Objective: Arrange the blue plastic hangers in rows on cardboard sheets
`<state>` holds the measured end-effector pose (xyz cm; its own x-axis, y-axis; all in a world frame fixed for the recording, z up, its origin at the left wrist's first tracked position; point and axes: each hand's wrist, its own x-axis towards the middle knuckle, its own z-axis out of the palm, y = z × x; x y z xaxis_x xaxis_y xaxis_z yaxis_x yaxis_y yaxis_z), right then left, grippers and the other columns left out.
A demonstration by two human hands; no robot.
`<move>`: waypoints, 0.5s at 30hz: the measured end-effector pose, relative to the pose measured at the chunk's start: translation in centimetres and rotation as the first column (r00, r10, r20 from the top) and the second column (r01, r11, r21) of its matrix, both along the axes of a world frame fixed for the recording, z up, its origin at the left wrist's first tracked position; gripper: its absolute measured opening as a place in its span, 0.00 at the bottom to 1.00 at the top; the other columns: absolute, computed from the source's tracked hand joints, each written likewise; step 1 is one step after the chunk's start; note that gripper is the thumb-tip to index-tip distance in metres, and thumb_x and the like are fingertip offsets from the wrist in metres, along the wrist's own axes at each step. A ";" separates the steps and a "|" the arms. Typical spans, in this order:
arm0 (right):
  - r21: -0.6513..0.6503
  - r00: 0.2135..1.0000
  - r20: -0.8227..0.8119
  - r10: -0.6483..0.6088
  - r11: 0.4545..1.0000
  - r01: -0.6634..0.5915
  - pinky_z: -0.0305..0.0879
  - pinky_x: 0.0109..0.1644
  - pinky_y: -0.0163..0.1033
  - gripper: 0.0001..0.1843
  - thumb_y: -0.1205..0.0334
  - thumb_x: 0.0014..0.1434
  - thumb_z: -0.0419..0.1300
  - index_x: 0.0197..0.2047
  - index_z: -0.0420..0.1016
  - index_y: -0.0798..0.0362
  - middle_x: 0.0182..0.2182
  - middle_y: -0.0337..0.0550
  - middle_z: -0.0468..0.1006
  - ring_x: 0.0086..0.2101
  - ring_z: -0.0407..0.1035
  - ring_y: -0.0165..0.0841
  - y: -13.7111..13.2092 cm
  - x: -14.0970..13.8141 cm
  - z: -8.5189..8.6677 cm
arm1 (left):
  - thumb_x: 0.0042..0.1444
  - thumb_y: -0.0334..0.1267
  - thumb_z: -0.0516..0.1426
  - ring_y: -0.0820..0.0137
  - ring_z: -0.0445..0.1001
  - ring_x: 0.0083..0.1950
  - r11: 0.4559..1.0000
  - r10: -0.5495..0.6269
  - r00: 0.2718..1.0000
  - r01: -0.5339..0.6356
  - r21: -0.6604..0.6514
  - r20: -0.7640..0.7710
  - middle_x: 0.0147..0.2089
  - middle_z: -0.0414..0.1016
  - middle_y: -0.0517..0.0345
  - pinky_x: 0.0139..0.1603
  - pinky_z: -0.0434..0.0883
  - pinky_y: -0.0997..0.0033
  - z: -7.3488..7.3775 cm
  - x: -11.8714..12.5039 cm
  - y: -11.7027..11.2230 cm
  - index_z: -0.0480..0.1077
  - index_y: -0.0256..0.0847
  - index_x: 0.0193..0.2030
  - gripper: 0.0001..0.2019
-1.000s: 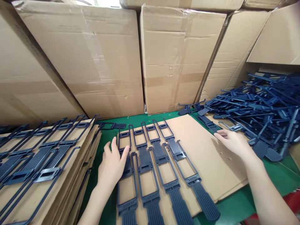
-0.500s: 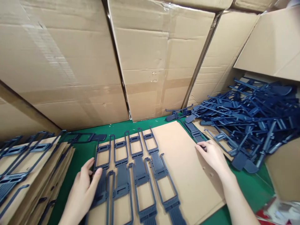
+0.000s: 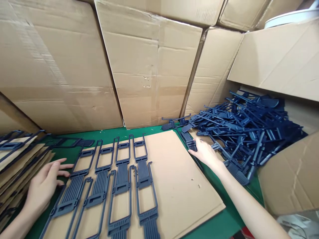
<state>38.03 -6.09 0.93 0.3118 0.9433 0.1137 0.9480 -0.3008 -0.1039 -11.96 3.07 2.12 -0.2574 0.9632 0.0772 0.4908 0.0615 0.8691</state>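
The fingers (image 3: 193, 150) of my right hand (image 3: 205, 153) lie stretched out and close together on the near end of a dark blue ribbed piece (image 3: 187, 139). My thumb is hidden under the palm, so I cannot tell whether I have pinched the piece or am only resting on it. The piece points away from me toward the cartons, a little leftward. It lies on the green table (image 3: 149, 128), just beside the right edge of the cardboard sheet (image 3: 179, 179), between the sheet and the pile. This hand is by far the nearer one to it.

My left hand (image 3: 46, 186) is well apart, at the sheet's left edge. It is flat and open with the fingers spread, and it holds nothing. Its fingertips sit just beside the leftmost of the laid-out pieces (image 3: 119, 172); whether they touch it I cannot tell.

Those pieces lie lengthwise, away from me, in two overlapping rows on the left half of the sheet. The right half is bare cardboard.

To the right of my right hand the pile of blue pieces (image 3: 246, 129) lies tangled every which way under a leaning cardboard flap (image 3: 279, 59), and some of it spills onto the table. A brown carton (image 3: 294, 172) stands nearer me; its inside is out of sight.

At far left is a stack of sheets (image 3: 17, 159) with more blue pieces lying on it. Tall cartons (image 3: 149, 73) wall off the back.
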 end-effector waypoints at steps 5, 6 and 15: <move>-0.052 0.996 0.034 -0.083 0.995 0.085 0.64 0.34 0.44 0.21 0.53 0.54 0.59 0.47 0.65 0.56 0.36 0.56 0.77 0.36 0.74 0.50 -1.3 -0.2 2.5 | 0.59 0.53 0.51 0.71 0.70 0.36 0.999 -0.035 0.999 0.034 0.027 0.041 0.42 0.75 0.60 0.26 0.66 0.80 -0.2 -0.1 0.5 0.66 0.45 0.44 0.15; -0.047 0.994 0.050 -0.097 0.994 0.099 0.63 0.33 0.43 0.20 0.52 0.53 0.59 0.46 0.66 0.55 0.35 0.55 0.78 0.35 0.74 0.49 -1.8 -0.3 3.2 | 0.59 0.52 0.52 0.72 0.70 0.36 0.998 -0.055 0.997 0.054 0.024 0.052 0.42 0.75 0.60 0.27 0.67 0.81 -0.1 -0.2 0.4 0.66 0.45 0.44 0.15; 0.318 0.959 -0.217 0.183 0.942 -0.108 0.61 0.30 0.37 0.25 0.50 0.50 0.61 0.49 0.63 0.50 0.30 0.40 0.74 0.26 0.69 0.35 -5.1 -0.7 6.2 | 0.57 0.47 0.54 0.70 0.70 0.39 0.986 -0.125 0.992 0.125 0.110 -0.011 0.47 0.74 0.55 0.29 0.71 0.78 0.9 -0.1 -2.0 0.62 0.41 0.51 0.18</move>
